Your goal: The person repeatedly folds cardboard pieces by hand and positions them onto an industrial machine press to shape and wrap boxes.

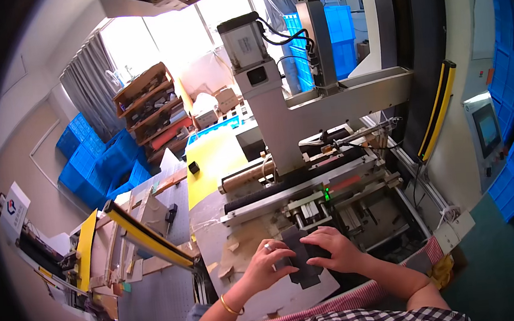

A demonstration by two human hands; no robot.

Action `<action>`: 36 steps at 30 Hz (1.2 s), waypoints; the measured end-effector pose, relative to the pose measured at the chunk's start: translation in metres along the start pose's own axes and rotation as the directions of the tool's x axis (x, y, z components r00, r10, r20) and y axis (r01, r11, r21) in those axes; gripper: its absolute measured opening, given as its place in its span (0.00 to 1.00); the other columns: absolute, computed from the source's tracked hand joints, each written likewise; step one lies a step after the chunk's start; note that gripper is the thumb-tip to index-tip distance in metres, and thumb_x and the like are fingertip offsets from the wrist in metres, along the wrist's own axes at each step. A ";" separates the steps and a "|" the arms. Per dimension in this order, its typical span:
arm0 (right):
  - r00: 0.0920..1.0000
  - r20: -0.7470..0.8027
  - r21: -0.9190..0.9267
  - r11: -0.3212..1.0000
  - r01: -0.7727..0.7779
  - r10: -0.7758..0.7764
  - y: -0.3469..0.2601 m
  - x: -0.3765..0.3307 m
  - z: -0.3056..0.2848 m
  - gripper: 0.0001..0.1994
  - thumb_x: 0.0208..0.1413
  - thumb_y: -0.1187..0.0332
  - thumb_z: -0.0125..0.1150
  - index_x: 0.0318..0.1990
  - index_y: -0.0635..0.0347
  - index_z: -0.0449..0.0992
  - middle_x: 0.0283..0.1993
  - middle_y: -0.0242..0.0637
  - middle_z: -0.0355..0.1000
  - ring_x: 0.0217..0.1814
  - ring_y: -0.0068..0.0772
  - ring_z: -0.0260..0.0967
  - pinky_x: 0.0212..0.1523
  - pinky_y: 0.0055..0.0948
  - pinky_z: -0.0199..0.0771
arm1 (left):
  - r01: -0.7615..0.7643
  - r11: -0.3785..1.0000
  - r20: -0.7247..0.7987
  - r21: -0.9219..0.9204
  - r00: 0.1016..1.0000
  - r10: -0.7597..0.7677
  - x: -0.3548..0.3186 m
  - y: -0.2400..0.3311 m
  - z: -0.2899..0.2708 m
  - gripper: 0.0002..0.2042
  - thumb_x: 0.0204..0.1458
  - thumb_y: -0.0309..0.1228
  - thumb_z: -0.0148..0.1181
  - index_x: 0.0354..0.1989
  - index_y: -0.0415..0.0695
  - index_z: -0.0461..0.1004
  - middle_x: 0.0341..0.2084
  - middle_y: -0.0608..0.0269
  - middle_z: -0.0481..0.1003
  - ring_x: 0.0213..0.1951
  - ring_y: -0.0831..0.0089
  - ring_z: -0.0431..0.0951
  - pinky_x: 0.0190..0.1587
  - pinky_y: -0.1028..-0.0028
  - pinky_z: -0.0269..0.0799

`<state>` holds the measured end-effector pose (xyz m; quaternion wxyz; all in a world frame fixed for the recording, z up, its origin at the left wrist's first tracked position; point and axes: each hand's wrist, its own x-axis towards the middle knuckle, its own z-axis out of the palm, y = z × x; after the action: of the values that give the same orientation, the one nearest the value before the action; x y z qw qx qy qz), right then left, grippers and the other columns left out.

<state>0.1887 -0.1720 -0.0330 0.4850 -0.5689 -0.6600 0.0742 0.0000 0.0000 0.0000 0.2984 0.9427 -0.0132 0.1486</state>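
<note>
A dark grey, flat card-like piece (304, 260) with notched, tab-like ends lies upright in front of me, at the near edge of the machine bed. My left hand (266, 265), with a ring and a bracelet, has its thumb and fingers curled at the piece's left edge. On the opposite side, my right hand (335, 249) bends its thumb and index finger over the right edge. Both hands seem to grip it by its sides. The machine's metal clamp assembly (311, 208), with green lights, sits just beyond the piece.
A press head (274, 118) on a crossbeam stands over the rollers. Yellow-black posts (146, 233) (438, 109) flank the machine. A control panel (486, 129) is at right. Blue crates (93, 158) and a wooden shelf (152, 109) stand behind; a yellow sheet (217, 161) lies farther back.
</note>
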 end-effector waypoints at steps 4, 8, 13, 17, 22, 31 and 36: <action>0.999 0.004 -0.157 0.987 0.044 -0.044 0.028 0.025 -0.013 0.28 0.52 0.57 0.66 0.60 0.55 0.68 0.50 0.39 0.73 0.56 0.41 0.68 0.64 0.46 0.59 | 0.005 0.993 -0.214 0.118 0.977 0.021 0.025 -0.012 0.006 0.22 0.37 0.33 0.75 0.45 0.48 0.78 0.43 0.63 0.76 0.50 0.60 0.71 0.53 0.63 0.67; 0.997 -0.002 -0.158 0.984 0.077 -0.078 0.064 0.058 -0.033 0.30 0.52 0.57 0.67 0.62 0.57 0.67 0.49 0.38 0.73 0.54 0.42 0.68 0.64 0.46 0.59 | 0.009 0.988 -0.290 0.156 0.956 0.037 0.059 -0.031 -0.004 0.24 0.37 0.32 0.75 0.46 0.45 0.76 0.44 0.62 0.77 0.49 0.58 0.72 0.54 0.62 0.67; 0.998 0.032 -0.103 0.993 0.055 -0.052 0.096 0.127 -0.074 0.32 0.50 0.59 0.69 0.61 0.60 0.66 0.45 0.38 0.75 0.48 0.44 0.72 0.59 0.45 0.64 | 0.056 0.991 -0.347 -0.120 0.933 -0.095 0.119 -0.065 -0.036 0.27 0.41 0.28 0.73 0.53 0.44 0.71 0.42 0.62 0.77 0.47 0.67 0.73 0.49 0.68 0.70; 0.954 0.124 0.408 0.863 -0.299 0.272 0.201 0.198 -0.084 0.32 0.51 0.66 0.70 0.62 0.63 0.63 0.42 0.41 0.77 0.43 0.30 0.75 0.46 0.29 0.75 | 0.204 0.761 -0.161 -0.616 0.913 -0.375 0.201 -0.142 -0.055 0.32 0.45 0.22 0.69 0.61 0.44 0.64 0.37 0.64 0.77 0.37 0.78 0.74 0.44 0.75 0.71; 0.992 -0.022 0.149 0.981 -0.120 0.125 0.197 0.259 -0.112 0.35 0.48 0.71 0.72 0.65 0.58 0.62 0.45 0.37 0.77 0.45 0.25 0.74 0.50 0.28 0.74 | 0.003 0.999 -0.384 0.040 0.923 0.013 0.263 -0.173 -0.098 0.37 0.42 0.28 0.73 0.63 0.45 0.62 0.38 0.60 0.79 0.41 0.68 0.77 0.46 0.68 0.73; 0.826 -0.523 0.514 0.850 0.111 0.209 0.089 0.150 -0.023 0.10 0.67 0.65 0.49 0.38 0.61 0.72 0.36 0.34 0.73 0.36 0.20 0.68 0.44 0.25 0.69 | -0.111 0.991 -0.522 0.076 0.842 0.135 0.141 -0.109 -0.050 0.32 0.42 0.25 0.72 0.60 0.47 0.67 0.51 0.56 0.73 0.53 0.60 0.71 0.54 0.63 0.69; 0.837 0.539 0.431 0.822 -0.372 0.096 -0.005 -0.021 0.111 0.08 0.59 0.70 0.60 0.42 0.62 0.81 0.38 0.42 0.80 0.39 0.31 0.78 0.42 0.28 0.77 | 0.001 1.000 -0.453 -0.026 0.892 -0.012 -0.069 -0.062 -0.044 0.13 0.47 0.24 0.67 0.43 0.43 0.78 0.36 0.58 0.79 0.42 0.62 0.77 0.46 0.67 0.73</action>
<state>0.1024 -0.1404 -0.0989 0.4213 -0.4572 -0.6385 0.4536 -0.0706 0.0716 -0.0197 0.3057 0.8784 0.0579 0.3628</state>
